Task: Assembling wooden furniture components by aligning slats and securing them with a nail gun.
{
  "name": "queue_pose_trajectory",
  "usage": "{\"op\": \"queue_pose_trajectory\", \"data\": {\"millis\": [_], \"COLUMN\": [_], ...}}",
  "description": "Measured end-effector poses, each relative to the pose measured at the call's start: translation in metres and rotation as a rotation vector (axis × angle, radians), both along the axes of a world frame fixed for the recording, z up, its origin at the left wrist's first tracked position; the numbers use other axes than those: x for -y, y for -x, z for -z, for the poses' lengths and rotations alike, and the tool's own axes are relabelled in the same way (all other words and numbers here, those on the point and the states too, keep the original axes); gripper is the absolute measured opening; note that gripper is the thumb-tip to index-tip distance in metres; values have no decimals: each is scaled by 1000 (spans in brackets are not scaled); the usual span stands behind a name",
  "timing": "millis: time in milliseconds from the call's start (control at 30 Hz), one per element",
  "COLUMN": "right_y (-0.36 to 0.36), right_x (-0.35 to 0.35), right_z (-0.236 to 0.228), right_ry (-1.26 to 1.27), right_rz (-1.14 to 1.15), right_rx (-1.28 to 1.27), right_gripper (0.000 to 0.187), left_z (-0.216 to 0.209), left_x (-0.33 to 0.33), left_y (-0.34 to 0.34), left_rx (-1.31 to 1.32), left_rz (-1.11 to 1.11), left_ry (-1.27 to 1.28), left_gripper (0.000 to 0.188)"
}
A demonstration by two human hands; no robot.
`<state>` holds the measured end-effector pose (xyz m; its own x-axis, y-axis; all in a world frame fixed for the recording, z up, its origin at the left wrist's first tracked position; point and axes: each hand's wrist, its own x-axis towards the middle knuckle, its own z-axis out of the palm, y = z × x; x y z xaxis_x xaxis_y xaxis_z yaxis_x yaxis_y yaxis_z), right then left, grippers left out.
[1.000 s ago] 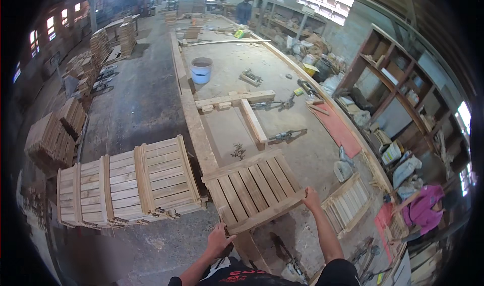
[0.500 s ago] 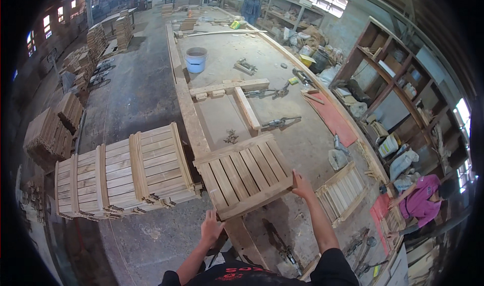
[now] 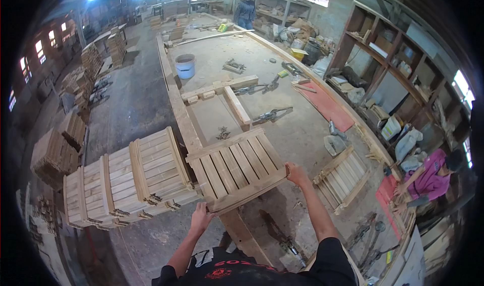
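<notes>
Left hand [image 3: 200,219]: fingers at the near left corner of the panel; whether they grip it, I cannot tell.
Right hand [image 3: 297,175]: closed on the near right corner, gripping it.
Panel [image 3: 233,167]: slatted wood, between the hands, over the left edge of the table [image 3: 217,97].
Stack [image 3: 118,177]: more slatted panels, just left of the panel.
Clamps [image 3: 272,115]: on the table beyond the panel.
Bucket [image 3: 185,70]: farther up the table, upright.
Co-worker [image 3: 430,176]: purple top, at the right, hands low over slatted wood.
</notes>
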<state>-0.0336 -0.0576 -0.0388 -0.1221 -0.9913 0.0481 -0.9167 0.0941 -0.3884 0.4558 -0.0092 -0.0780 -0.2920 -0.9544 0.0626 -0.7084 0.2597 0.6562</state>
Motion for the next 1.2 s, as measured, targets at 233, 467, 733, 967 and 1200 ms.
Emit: {"op": "queue_pose_trajectory", "data": {"millis": [233, 467, 733, 967, 1200], "right_y": [11, 16, 3, -15, 13], "right_x": [2, -8, -17, -16, -35], "right_z": [8, 24, 25, 23, 56], "right_ry": [-18, 105, -7, 15, 144], "right_rz": [-8, -67, 307, 468, 393], "right_rx": [-68, 48, -71, 45, 97], "right_gripper": [35, 27, 49, 30, 24], "left_z": [6, 0, -18, -2, -2], "left_x": [-2, -2, -12, -24, -42], "left_y": [8, 3, 12, 26, 43], "left_rx": [51, 128, 174, 287, 229], "left_rz": [65, 88, -119, -189, -155], "left_ry": [49, 6, -20, -17, 8], "left_gripper": [57, 55, 43, 31, 28]}}
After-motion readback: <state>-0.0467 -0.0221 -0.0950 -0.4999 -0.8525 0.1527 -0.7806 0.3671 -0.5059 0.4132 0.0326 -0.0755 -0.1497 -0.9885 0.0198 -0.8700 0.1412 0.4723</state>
